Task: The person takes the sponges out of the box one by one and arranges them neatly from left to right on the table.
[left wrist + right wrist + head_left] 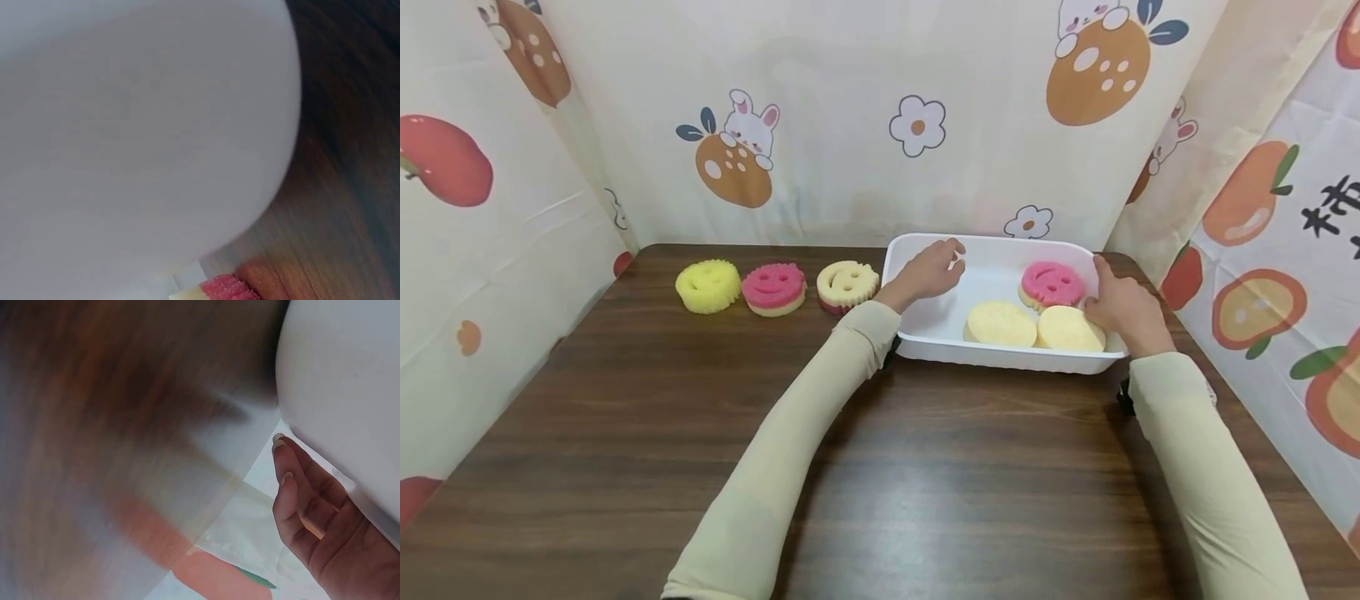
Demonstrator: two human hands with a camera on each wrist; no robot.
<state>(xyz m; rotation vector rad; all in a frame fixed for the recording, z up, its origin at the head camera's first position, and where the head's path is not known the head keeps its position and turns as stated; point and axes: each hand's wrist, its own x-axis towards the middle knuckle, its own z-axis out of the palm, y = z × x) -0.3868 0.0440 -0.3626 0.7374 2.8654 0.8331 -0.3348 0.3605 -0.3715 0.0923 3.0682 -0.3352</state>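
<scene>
A white tray (940, 354) stands at the table's back right. My right hand (1129, 310) holds its right wall, thumb on the inner side; in the right wrist view, loosely bent fingers (292, 481) lie along the tray's outside. My left hand (931, 271) hangs over the tray's left end with fingers loosely curled and nothing in them. Inside the tray are a pink smiley-face sponge (1051, 284) with a cream underside and two pale yellow round sponges, one to the left (1000, 323) and one to the right (1071, 328). The left wrist view mostly shows the tray's outer wall (144, 137).
Left of the tray, three smiley sponges sit in a row along the back: a yellow sponge (707, 286), a pink-and-cream sponge (773, 288) and a cream sponge (847, 285) with a dark red underside. Patterned cloth (842, 100) encloses the back and sides of the wooden table (625, 433).
</scene>
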